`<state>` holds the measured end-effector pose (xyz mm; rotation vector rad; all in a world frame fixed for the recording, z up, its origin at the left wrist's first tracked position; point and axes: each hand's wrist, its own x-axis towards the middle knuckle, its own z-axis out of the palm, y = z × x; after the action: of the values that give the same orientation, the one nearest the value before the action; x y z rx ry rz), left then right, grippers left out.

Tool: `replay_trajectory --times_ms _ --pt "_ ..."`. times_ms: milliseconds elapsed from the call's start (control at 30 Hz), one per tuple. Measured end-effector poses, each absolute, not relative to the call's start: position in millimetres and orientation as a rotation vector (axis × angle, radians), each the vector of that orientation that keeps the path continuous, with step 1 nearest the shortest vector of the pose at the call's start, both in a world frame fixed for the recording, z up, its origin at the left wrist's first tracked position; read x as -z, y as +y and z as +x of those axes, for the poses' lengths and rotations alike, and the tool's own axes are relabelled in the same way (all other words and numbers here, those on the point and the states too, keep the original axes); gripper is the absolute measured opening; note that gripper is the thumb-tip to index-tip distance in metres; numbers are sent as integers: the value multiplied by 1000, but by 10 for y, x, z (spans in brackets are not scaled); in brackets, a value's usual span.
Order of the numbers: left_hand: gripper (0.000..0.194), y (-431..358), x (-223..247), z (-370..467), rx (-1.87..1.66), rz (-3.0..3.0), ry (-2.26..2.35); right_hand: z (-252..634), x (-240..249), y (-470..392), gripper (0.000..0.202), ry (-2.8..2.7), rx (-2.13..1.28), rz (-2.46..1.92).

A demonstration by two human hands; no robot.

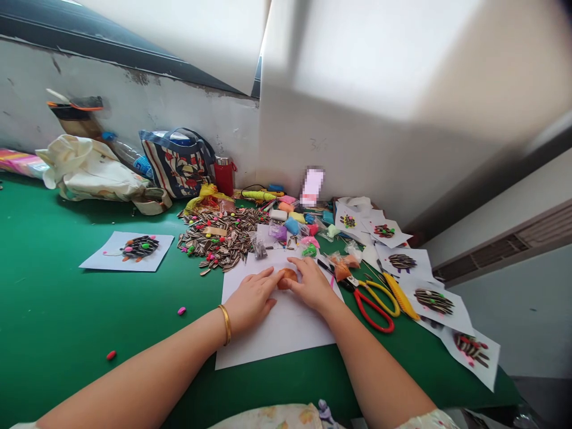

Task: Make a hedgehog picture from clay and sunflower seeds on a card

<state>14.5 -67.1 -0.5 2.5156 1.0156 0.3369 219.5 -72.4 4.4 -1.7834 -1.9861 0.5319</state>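
A flattened lump of orange-brown modelling clay [288, 276] lies on a white sheet of paper [277, 333] in front of me. From the left, my left hand [255, 298] reaches over the paper with straight fingers, its fingertips touching the clay's edge. My right hand [310, 286] curves round the other side, thumb and forefinger against the clay. Part of the lump is hidden by the fingers. Beyond the hands, bagged clay in several colours [292, 226] and a pile of striped sunflower seeds [236, 232] lie on the green table.
Red-and-yellow-handled scissors [378, 307] and a yellow cutter [400, 296] lie to the right. Several cards with seed-covered hedgehogs [434, 301] line the right edge; another hedgehog card [134, 250] lies left. A cloth bag [176, 164] and a red flask [224, 176] stand by the wall.
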Motion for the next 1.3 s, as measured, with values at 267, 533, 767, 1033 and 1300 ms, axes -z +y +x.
replay_trajectory --times_ms 267,533,767,1033,1300 --pt "71 -654 -10 142 -393 2465 1020 2131 -13 -742 60 -1994 -411 -1833" --pt "71 -649 22 139 -421 2470 1013 2114 -15 -740 60 -1969 -426 -1806" --pt "71 -650 10 140 -420 2469 1021 2165 -46 -746 70 -2004 -509 -1767" --pt "71 -651 -14 148 -392 2462 1026 2114 -14 -745 62 -1997 -461 -1788" --pt "70 -652 -3 144 -406 2450 1039 2115 -2 -737 57 -1985 -426 -1810"
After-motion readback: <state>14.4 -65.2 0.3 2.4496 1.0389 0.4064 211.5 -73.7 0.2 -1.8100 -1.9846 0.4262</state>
